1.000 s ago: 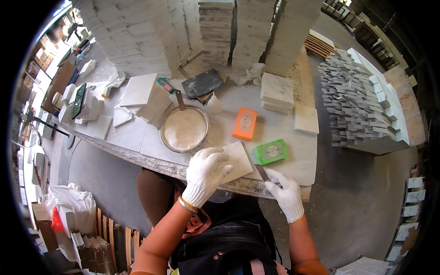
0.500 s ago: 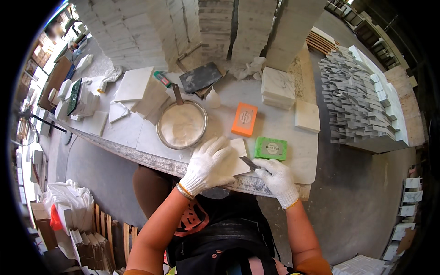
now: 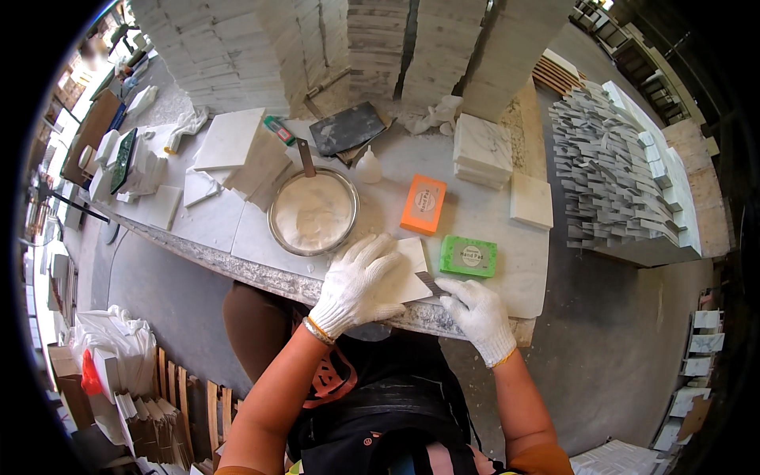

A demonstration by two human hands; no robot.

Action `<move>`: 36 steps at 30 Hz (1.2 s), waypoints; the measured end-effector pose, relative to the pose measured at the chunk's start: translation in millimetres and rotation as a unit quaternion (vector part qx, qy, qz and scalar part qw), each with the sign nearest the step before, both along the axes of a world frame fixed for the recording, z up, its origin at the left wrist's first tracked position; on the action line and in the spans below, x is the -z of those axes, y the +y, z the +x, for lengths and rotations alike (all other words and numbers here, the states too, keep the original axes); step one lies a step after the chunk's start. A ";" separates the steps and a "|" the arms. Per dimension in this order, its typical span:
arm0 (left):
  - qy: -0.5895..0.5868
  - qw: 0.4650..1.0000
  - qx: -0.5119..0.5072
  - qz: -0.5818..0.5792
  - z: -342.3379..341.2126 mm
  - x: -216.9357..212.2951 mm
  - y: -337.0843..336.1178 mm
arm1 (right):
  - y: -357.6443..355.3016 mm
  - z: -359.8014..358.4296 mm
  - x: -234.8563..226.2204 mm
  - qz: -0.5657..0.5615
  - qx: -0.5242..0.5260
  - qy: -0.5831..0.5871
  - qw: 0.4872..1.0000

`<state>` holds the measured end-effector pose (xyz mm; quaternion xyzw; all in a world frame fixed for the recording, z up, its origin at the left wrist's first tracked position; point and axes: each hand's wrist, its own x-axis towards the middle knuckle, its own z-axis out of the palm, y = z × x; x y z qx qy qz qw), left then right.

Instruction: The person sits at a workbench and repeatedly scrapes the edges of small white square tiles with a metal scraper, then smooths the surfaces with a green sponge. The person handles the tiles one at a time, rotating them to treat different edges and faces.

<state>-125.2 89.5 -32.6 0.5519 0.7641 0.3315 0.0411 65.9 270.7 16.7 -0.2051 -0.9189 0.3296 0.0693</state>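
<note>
Two gloved hands busy | left hand (image 3: 360, 285) spread flat, pinning white tile (image 3: 410, 269) | right hand (image 3: 477, 315) pinching small blade (image 3: 431, 283) | looks like edge scraping, next needs steady pressure

Metal bowl (image 3: 313, 212) and green pad (image 3: 469, 256) flank bare bench beyond hands.

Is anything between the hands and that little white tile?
Nothing visible: the left hand lies flat on the white tile, and the right hand puts a dark scraper against its edge.
</note>
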 end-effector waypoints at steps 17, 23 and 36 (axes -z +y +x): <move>0.001 1.000 -0.009 -0.017 3.7 -4.9 3.0 | -16.1 -3.1 13.5 0.001 0.025 0.054 0.998; 0.005 1.000 -0.003 -0.020 2.9 -7.7 4.8 | -19.2 -7.5 22.6 0.016 0.032 0.099 0.994; 0.007 1.000 -0.004 -0.017 2.4 -4.9 3.3 | -19.6 0.3 20.9 0.021 0.022 0.083 0.996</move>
